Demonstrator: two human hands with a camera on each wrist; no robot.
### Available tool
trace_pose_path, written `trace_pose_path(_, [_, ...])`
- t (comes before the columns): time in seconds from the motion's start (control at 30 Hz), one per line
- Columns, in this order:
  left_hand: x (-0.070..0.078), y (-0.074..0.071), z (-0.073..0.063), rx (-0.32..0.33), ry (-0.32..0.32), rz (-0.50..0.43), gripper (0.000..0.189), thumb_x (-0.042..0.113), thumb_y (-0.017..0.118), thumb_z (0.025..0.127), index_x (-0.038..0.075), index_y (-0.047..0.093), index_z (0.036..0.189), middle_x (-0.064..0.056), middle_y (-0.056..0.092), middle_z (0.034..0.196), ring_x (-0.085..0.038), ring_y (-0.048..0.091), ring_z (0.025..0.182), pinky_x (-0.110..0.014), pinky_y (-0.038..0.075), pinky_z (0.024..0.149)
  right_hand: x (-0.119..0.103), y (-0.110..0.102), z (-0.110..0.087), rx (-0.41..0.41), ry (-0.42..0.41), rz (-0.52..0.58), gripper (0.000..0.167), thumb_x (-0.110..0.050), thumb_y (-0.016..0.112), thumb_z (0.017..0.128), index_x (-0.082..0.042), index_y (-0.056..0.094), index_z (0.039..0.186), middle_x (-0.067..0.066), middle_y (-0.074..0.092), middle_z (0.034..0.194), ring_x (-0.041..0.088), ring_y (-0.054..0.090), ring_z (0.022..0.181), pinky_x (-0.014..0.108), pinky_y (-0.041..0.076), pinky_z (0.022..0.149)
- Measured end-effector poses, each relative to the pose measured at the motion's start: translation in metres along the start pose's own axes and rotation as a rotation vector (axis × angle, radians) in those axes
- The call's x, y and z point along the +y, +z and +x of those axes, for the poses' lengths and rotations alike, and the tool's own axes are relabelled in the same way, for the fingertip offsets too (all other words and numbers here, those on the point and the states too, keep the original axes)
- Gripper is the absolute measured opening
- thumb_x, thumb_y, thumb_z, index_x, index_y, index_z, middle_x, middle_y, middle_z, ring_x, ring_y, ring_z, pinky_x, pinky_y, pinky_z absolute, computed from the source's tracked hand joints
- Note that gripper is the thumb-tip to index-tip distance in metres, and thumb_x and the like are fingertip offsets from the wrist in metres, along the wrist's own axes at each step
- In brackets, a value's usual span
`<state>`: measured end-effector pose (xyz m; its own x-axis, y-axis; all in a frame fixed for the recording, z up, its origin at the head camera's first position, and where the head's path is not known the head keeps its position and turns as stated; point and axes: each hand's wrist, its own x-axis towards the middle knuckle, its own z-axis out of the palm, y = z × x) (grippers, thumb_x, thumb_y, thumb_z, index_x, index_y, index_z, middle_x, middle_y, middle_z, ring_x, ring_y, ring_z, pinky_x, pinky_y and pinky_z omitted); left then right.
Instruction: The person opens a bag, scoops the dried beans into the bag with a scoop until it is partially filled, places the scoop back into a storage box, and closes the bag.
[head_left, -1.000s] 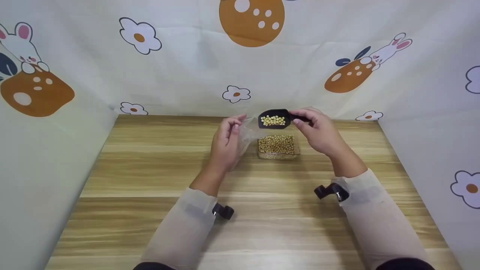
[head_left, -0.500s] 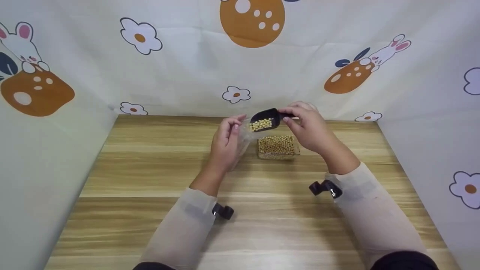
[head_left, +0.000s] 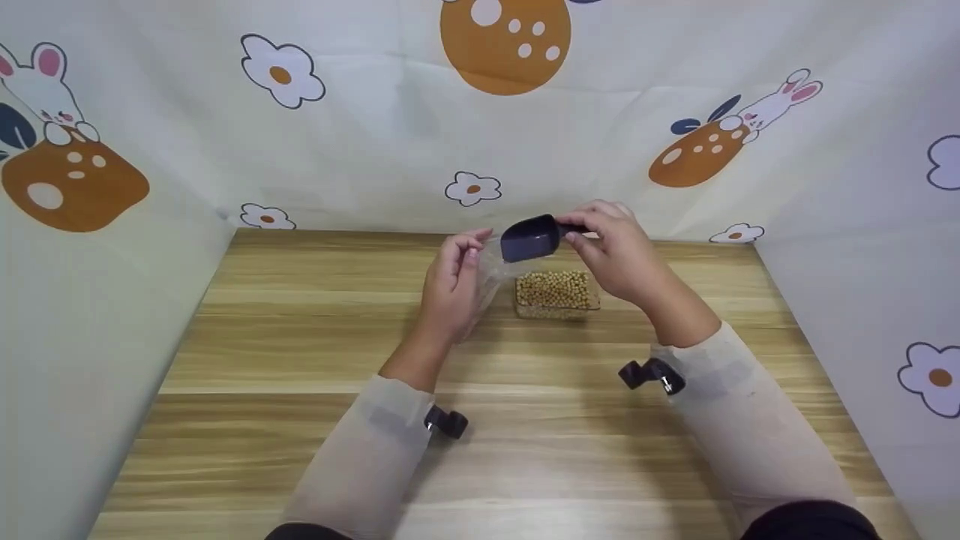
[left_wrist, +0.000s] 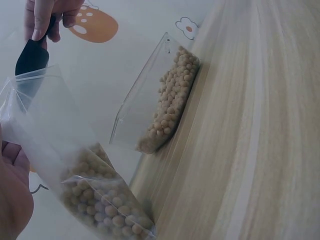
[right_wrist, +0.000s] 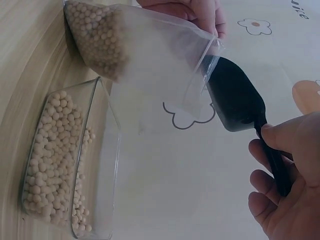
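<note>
My left hand (head_left: 452, 289) grips a clear plastic bag (left_wrist: 50, 120) near its top edge. Soybeans (left_wrist: 107, 207) fill the bottom of the bag, as the left wrist view shows. From the other side my right hand (head_left: 619, 251) pinches the handle of a black scoop (head_left: 529, 238) between thumb and fingers. The scoop is tilted, with its front lip inside the bag's mouth and no beans on it in the head view. Below the scoop, a clear rectangular container (right_wrist: 82, 150) holds many more soybeans (head_left: 553, 289).
The container stands on a wood-grain table (head_left: 300, 337) toward the back. Behind and on both sides hangs a pale cloth (head_left: 360, 135) printed with oranges, rabbits and flowers. Each forearm wears a small black wrist camera (head_left: 448, 422).
The scoop moved left to the bag's mouth and tipped. The soybeans it carried have slid off into the bag. My left hand has stayed in place with the bag.
</note>
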<state>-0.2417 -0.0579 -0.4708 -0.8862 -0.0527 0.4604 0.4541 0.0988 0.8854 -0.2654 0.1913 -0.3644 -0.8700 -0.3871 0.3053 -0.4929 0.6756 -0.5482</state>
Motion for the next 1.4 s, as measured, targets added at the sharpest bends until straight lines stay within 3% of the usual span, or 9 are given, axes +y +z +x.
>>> trace_pose_path(0.33, [0.0, 0.0, 0.001, 0.007, 0.003, 0.012, 0.017, 0.014, 0.043, 0.114, 0.007, 0.059, 0.116, -0.005, 0.069, 0.146, -0.021, 0.059, 0.143, -0.038, 0.043, 0.125, 0.019, -0.008, -0.01, 0.03, 0.035, 0.02, 0.029, -0.015, 0.066, 0.106, -0.012, 0.074, 0.134, 0.009, 0.072, 0.131, 0.034, 0.053, 0.132, 0.05, 0.039, 0.115])
trace_pose_path(0.57, [0.001, 0.0, 0.001, 0.004, -0.006, 0.004, 0.016, 0.013, 0.044, 0.114, 0.006, 0.059, 0.116, -0.004, 0.068, 0.146, -0.02, 0.058, 0.144, -0.037, 0.043, 0.126, 0.037, -0.019, -0.02, 0.043, 0.109, 0.036, 0.031, -0.019, 0.063, 0.109, -0.011, 0.072, 0.137, 0.009, 0.069, 0.134, 0.029, 0.051, 0.133, 0.045, 0.05, 0.108])
trace_pose_path(0.77, [0.001, 0.0, 0.001, 0.005, -0.013, 0.027, 0.016, 0.014, 0.045, 0.114, 0.008, 0.059, 0.116, -0.002, 0.068, 0.147, -0.019, 0.058, 0.144, -0.038, 0.043, 0.126, 0.057, -0.023, -0.028, 0.04, 0.147, 0.031, 0.033, -0.018, 0.061, 0.11, -0.007, 0.07, 0.139, 0.015, 0.067, 0.138, 0.037, 0.052, 0.137, 0.052, 0.043, 0.116])
trace_pose_path(1.17, [0.002, -0.001, 0.001, 0.009, -0.012, 0.05, 0.016, 0.014, 0.045, 0.113, 0.008, 0.059, 0.116, -0.003, 0.069, 0.146, -0.02, 0.058, 0.145, -0.038, 0.043, 0.126, 0.087, -0.008, -0.032, -0.025, 0.193, -0.009, 0.033, -0.014, 0.06, 0.11, -0.003, 0.068, 0.139, 0.02, 0.066, 0.138, 0.041, 0.059, 0.132, 0.057, 0.051, 0.111])
trace_pose_path(1.4, [0.001, -0.001, 0.001, 0.002, -0.016, 0.032, 0.016, 0.015, 0.045, 0.114, 0.007, 0.059, 0.117, -0.003, 0.069, 0.147, -0.021, 0.058, 0.145, -0.039, 0.042, 0.127, 0.096, 0.005, -0.031, -0.087, 0.219, -0.082, 0.033, -0.014, 0.058, 0.11, -0.003, 0.068, 0.14, 0.021, 0.064, 0.143, 0.044, 0.054, 0.136, 0.06, 0.047, 0.115])
